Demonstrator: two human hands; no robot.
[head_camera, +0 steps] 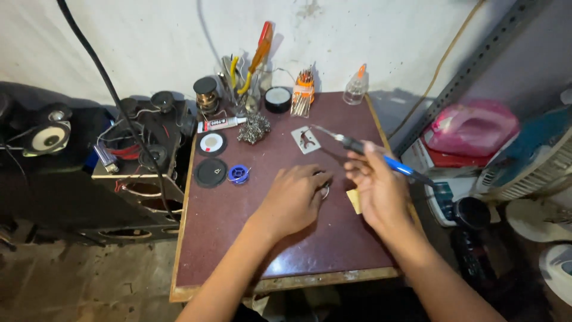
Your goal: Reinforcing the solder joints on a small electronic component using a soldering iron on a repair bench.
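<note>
The right hand (381, 188) has its grip clamped on the blue soldering iron (369, 152); the left hand (295, 197) pins a small metal ring (325, 191) to the surface (226, 226). Best keep that ring steady and fingers clear of the tip.

Stained white wall (149, 36); maroon table (238, 238); grey concrete floor (71, 286); metal shelf upright (476, 59) right.
</note>
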